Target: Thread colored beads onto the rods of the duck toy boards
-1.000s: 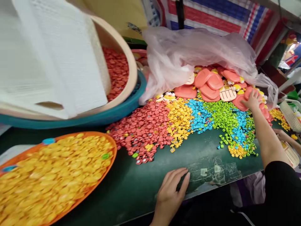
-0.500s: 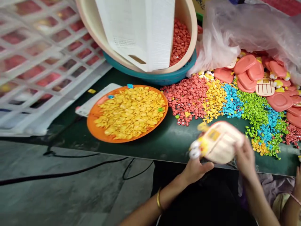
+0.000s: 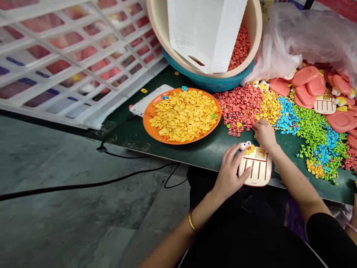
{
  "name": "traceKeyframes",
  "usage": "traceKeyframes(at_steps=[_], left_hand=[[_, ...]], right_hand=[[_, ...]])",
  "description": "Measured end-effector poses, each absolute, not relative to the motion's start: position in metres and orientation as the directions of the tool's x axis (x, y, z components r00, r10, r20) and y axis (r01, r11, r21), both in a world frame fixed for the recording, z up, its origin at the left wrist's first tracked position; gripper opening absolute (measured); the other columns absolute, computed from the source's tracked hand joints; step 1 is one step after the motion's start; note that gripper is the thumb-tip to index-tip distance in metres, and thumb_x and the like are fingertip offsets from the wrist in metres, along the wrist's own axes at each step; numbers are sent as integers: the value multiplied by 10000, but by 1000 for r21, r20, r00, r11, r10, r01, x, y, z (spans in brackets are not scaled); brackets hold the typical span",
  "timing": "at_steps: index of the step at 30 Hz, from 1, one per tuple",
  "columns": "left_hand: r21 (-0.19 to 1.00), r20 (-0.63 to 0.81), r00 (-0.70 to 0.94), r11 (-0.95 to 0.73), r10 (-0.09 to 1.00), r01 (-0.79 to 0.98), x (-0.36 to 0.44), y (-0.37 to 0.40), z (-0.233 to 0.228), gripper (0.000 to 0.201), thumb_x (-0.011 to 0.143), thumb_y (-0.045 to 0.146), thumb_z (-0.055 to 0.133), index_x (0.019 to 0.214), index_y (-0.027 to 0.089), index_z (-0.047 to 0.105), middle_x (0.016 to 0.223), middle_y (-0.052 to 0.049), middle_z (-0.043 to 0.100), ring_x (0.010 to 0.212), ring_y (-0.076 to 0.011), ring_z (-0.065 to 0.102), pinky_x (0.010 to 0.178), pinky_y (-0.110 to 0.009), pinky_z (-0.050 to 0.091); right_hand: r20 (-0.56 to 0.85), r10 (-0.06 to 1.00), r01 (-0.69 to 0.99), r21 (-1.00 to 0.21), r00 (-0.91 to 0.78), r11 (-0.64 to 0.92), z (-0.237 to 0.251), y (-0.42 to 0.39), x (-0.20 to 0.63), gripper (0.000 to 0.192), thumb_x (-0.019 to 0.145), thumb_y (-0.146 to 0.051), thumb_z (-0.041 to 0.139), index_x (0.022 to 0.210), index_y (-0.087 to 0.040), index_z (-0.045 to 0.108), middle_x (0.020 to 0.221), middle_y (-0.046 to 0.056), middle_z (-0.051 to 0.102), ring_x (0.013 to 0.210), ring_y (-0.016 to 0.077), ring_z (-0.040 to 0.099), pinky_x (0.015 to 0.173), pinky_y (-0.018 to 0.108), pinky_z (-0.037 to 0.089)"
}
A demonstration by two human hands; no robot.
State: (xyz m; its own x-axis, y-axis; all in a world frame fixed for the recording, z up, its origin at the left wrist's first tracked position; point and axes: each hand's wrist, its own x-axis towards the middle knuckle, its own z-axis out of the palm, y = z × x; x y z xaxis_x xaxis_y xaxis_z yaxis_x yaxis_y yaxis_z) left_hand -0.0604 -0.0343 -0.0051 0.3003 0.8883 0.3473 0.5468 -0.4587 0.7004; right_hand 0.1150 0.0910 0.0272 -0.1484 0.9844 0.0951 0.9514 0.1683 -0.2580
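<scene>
A cream, red-rimmed toy board [image 3: 256,171] with red slots, bulging eyes and a yellow beak lies face up at the table's near edge. My left hand [image 3: 229,174] rests at its left side, fingers spread by the eyes and thumb over its face. Beyond the board, my right hand [image 3: 264,137] is closed, fingertips pinched at the near border of the small red pieces [image 3: 240,104] and yellow pieces [image 3: 270,109]. What those fingertips hold, if anything, is hidden.
An orange plate [image 3: 147,126] of yellow discs stands left, beside a white crate [image 3: 92,111]. Behind is a tub [image 3: 255,33] of red pieces. Blue pieces [image 3: 287,115], green pieces [image 3: 311,128] and pink boards [image 3: 338,121] lie right. Another person's arm shows at the right edge.
The toy board went from being held up in both hands to lying on the table edge. My right hand let go of it and reached to the red and yellow pieces. The view shifted.
</scene>
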Motion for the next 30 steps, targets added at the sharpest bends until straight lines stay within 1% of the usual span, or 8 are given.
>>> traceKeyframes(at_steps=[3,5,7,11,17,22,27,30], left_hand=[[635,343,568,-630,748,447,-70,-30,-7,494,980,380,525,1438,206,463,1523,-123,464,1460,-273,368,1198,-497,338],[606,284,621,-639,730,474,-67,-28,-9,535,998,404,480,1476,171,423,1573,-137,396,1494,-289,308,1207,-520,312],[580,247,623,-628,743,519,-59,-28,-12,558,1016,383,422,1515,138,364,1613,-148,317,1523,-300,232,1214,-530,290],[562,259,627,-643,735,521,-42,-28,-15,605,1025,334,371,1572,117,232,1643,-147,233,1545,-299,142,1225,-512,273],[553,217,626,-623,749,554,-38,-26,-17,653,1038,336,348,1603,150,79,1648,-124,226,1546,-280,141,1220,-494,287],[549,213,627,-623,749,558,-36,-27,-18,690,1039,319,342,1602,148,-17,1652,-135,190,1548,-274,116,1229,-484,266],[546,221,632,-632,742,551,-33,-28,-15,691,1034,298,356,1603,150,-7,1647,-136,208,1546,-267,129,1236,-480,249],[558,215,625,-620,750,552,-32,-31,-12,664,1031,285,349,1604,149,43,1640,-133,234,1542,-259,161,1240,-480,235]], right_hand=[[331,936,906,-352,-116,236,27,52,139,245,978,-206,498,970,-200,743,965,102,670,956,225,598,823,335,500],[436,898,873,-411,-66,263,23,17,157,235,983,-244,506,1023,-220,736,975,89,669,939,214,606,841,349,518],[460,887,857,-437,-49,274,15,-13,169,237,981,-241,508,1046,-242,735,965,77,665,913,206,614,813,351,539],[456,889,835,-473,-42,282,-4,-36,173,284,983,-198,475,1058,-258,742,1008,85,668,952,214,613,830,376,560],[409,909,824,-489,-74,287,-3,-41,173,302,975,-172,492,1117,-270,740,1018,89,692,979,228,601,862,413,558],[396,916,809,-520,-57,275,1,-47,179,285,960,-177,511,1073,-255,761,988,86,703,938,209,641,816,368,575],[259,966,772,-617,21,149,13,-46,179,228,928,-203,555,942,-244,779,941,67,709,893,200,669,803,349,576],[240,970,772,-621,21,137,18,-51,179,220,930,-214,553,944,-243,771,950,69,707,909,203,671,825,360,573]])
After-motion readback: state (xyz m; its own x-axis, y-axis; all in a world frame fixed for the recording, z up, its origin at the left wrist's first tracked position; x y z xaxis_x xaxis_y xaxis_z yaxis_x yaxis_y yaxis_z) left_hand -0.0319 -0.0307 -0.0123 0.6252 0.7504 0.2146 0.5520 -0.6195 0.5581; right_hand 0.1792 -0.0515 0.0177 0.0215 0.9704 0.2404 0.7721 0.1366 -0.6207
